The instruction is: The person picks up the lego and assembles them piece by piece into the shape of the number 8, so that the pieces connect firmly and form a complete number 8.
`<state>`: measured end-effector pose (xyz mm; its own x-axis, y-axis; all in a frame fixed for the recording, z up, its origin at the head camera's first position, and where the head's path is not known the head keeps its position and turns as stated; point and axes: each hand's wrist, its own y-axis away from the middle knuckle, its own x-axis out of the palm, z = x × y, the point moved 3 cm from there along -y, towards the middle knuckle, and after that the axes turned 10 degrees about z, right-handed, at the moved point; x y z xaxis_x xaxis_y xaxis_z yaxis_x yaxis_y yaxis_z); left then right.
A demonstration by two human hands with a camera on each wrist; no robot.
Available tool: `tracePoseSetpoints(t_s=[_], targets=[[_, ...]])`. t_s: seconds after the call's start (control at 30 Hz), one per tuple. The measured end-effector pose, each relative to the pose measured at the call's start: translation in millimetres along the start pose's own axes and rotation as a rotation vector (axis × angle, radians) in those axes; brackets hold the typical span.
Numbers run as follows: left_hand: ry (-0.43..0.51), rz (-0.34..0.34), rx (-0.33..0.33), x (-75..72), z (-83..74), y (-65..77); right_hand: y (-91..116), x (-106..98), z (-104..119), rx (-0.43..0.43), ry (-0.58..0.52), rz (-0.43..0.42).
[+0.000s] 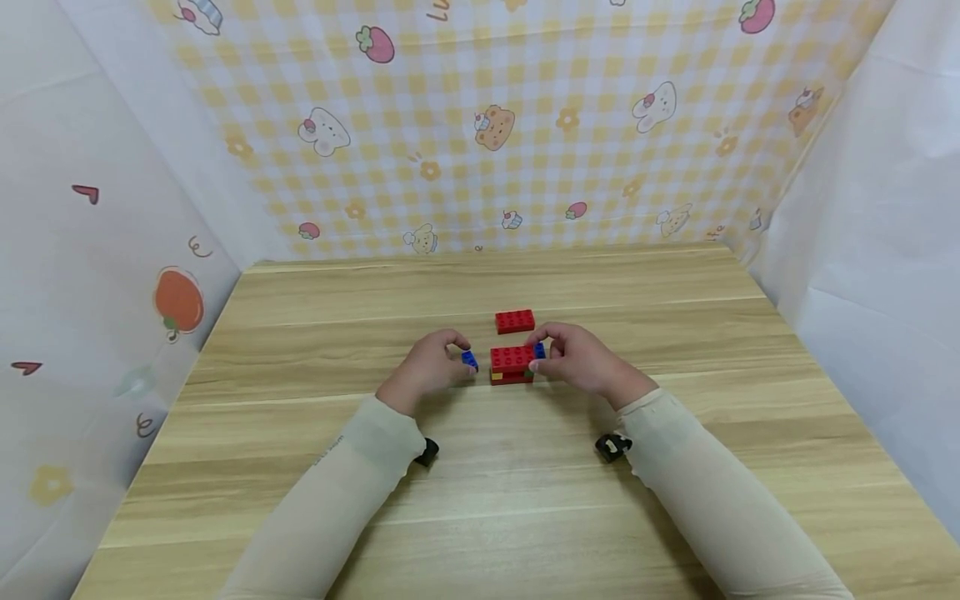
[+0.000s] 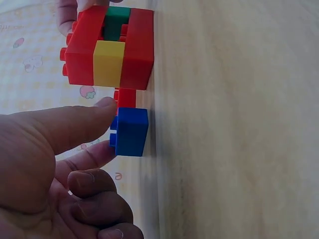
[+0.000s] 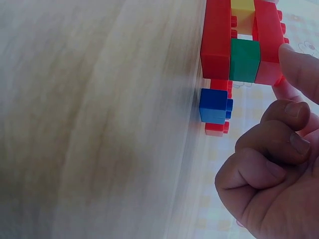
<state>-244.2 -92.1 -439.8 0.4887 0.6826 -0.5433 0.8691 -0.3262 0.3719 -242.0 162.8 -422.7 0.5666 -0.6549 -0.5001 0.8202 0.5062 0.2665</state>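
Near the middle of the table, a brick stack [image 1: 512, 360] has one red brick above another, with a yellow brick [image 2: 109, 63] and a green brick [image 3: 244, 60] between them at opposite ends. My right hand [image 1: 577, 360] pinches the upper red brick [image 3: 267, 45] at its right end, thumb in front and index finger behind. To the left of the stack, my left hand [image 1: 433, 367] has a small blue brick [image 2: 132, 132] between thumb and index finger, its other fingers curled. Another blue brick [image 3: 213, 105] sits just right of the stack, beside the right hand's fingers.
A loose red brick [image 1: 514, 322] lies behind the stack, studs up. The wood-grain table [image 1: 487, 508] ends at a yellow checked cloth [image 1: 450, 167] at the back, with white cloth on both sides. Each wrist bears a black strap device [image 1: 613, 447].
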Motion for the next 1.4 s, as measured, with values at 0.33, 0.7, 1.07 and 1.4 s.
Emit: tracePoseSetpoints(t_s=[0.33, 0.7, 1.07, 1.4], targets=[[-0.05, 0.002, -0.022, 3.0, -3.2, -1.0, -1, -1, -3, 0.006, -0.009, 0.002], [-0.063, 0.007, -0.012, 3.6, -3.8, -1.6, 1, 0, 0, -0.008, -0.006, 0.001], [-0.046, 0.003, 0.009, -0.7, -9.5, 3.4, 2, 0, 1, -0.01, -0.007, -0.004], [-0.024, 0.014, 0.036, -6.7, -18.9, 10.4, 1, 0, 0, -0.014, -0.004, -0.002]])
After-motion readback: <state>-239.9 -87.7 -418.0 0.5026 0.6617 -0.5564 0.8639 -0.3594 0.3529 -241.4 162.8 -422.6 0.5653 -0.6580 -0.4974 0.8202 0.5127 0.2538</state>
